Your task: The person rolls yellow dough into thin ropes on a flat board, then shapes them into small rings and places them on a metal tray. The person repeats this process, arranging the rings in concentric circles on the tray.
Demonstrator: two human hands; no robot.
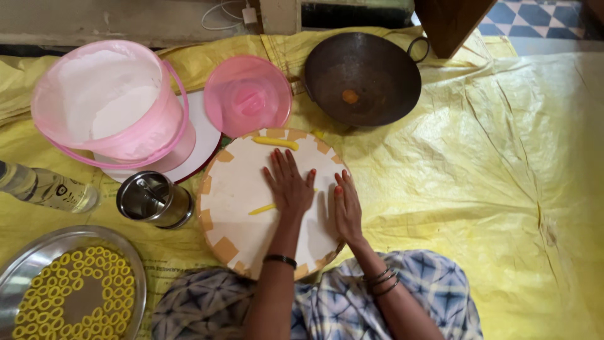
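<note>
Left hand (289,186) flat on dough strip (262,209), lying left-right, slightly tilted.

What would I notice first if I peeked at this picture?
Two hands lie flat on a round white board in the middle: the left hand rolls a yellow dough strip, the right hand rests beside it. At the lower left, a steel plate is covered with little yellow rings. A big pink bucket of white flour sits at the upper left.
</note>
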